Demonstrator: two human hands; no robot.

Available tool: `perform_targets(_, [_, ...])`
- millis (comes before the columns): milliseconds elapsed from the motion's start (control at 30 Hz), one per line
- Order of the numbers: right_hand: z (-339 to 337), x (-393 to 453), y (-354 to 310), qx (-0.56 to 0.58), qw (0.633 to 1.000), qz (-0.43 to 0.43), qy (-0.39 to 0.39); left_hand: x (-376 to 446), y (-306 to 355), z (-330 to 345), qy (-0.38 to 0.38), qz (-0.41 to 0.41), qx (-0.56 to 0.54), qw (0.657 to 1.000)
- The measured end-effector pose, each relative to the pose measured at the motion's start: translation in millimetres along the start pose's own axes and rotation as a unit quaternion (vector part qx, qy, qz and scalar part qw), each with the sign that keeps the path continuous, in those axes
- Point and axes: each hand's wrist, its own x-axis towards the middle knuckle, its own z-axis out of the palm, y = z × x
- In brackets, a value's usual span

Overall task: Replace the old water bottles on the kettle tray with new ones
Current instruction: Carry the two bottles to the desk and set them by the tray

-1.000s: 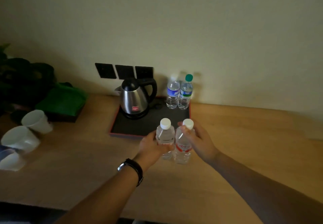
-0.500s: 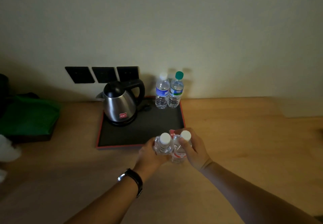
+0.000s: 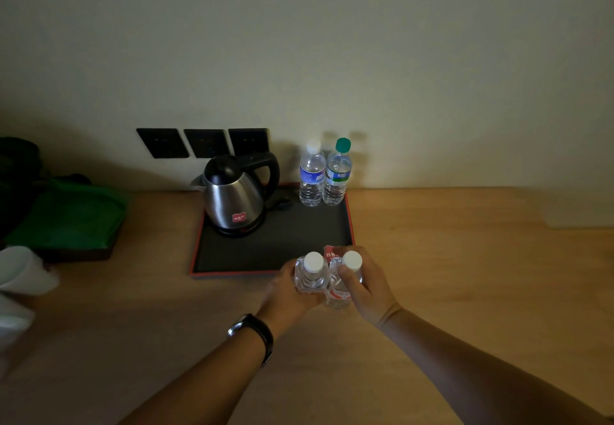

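Observation:
A dark kettle tray with a red rim sits on the wooden counter against the wall. A steel kettle stands at its back left. Two water bottles stand at its back right corner: one with a blue label, one with a green cap. Just in front of the tray's near right corner, my left hand grips a white-capped clear bottle. My right hand grips a second white-capped bottle with a red label. The two held bottles touch side by side.
A green cloth on a dark box lies at the left. White paper cups lie at the far left edge. Three black wall sockets sit behind the kettle. Bare wooden counter stretches to the right.
The view has shifted so the tray sits nearer the centre. Both hands still hold the two white-capped bottles, now lower and close to the tray's front edge.

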Motion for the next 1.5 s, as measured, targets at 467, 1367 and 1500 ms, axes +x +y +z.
perform_targets(467, [-6.6, -1.1, -10.4, -0.006, 1.0, 0.014, -0.01, -3.6, 10.9, 0.6, 0.0, -0.004, 0.002, 1.0])
perform_targets(1367, [-32.8, 30.5, -54.0, -0.044, 0.998, -0.014, -0.038, 0.7, 78.1, -33.7, -0.019, 0.075, 0.021, 0.997])
perform_targets(1500, [-40.7, 68.1, -65.5, -0.072, 0.997, -0.017, -0.036, 30.7, 107.9, -46.1, 0.013, 0.103, 0.014, 0.994])
